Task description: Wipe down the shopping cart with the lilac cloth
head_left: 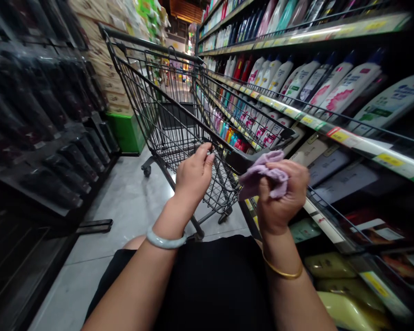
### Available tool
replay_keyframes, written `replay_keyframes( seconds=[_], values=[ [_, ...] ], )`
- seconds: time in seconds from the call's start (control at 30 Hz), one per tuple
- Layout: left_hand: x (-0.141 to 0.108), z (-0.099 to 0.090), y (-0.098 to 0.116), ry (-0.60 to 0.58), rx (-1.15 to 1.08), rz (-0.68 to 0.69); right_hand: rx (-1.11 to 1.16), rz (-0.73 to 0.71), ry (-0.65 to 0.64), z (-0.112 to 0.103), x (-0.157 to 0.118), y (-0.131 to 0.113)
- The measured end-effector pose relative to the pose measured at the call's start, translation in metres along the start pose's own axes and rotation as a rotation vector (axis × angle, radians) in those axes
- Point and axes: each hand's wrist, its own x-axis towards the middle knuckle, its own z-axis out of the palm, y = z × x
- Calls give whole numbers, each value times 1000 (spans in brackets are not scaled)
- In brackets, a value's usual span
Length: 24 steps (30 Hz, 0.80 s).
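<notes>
My right hand (284, 195) is closed around a bunched purple cloth (258, 177), held by the end of the shopping cart's dark handle. A gold bangle circles this wrist. My left hand (194, 170) appears in front of the cart's wire basket, thumb and fingers curled together. Whether it grips a wire or some small thing is hidden. A pale bangle sits on the left wrist. The black wire shopping cart (182, 103) stands at an angle before me, its wheels on the grey tiles.
Shelves (331, 124) with price strips and rows of shampoo bottles (352, 87) run along the right, close to the cart. Packaged dark goods (48, 96) hang on the left. Beyond them are a green box (124, 133) and stacked cartons (119, 87). Grey tiled floor (120, 193) lies between.
</notes>
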Motion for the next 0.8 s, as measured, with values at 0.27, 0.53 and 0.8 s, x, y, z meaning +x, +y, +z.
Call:
replay_keyframes(
  seconds=[0.27, 0.53, 0.8],
  values=[
    [-2, 3, 8, -229, 34, -12, -112, -144, -81, 1, -4, -5],
    [0, 3, 15, -339, 28, -43, -91, -125, -45, -7, 39, 4],
    [1, 6, 16, -353, 43, -7, -277, -199, -128, 14, 62, -17]
  ],
)
